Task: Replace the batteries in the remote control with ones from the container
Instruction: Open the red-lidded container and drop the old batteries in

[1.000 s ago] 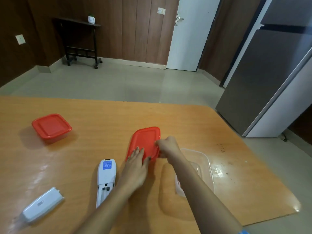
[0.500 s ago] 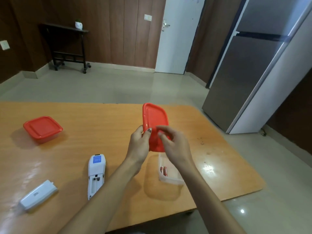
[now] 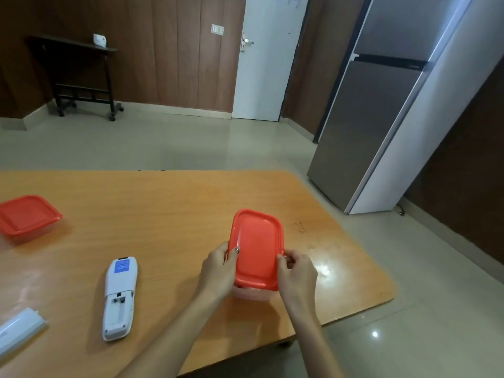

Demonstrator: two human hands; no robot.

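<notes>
Tiled floor and a grey fridge lie beyond an orange wooden desk. Toward the desk's front right, the left grip and right grip each pinch a long side of a red lid, thumbs on top, holding it over a clear container. To their left the remote control lies face down with its battery bay open. A white cover piece lies at the front left edge.

Red lid, white remote with blue label, orange table.
</notes>
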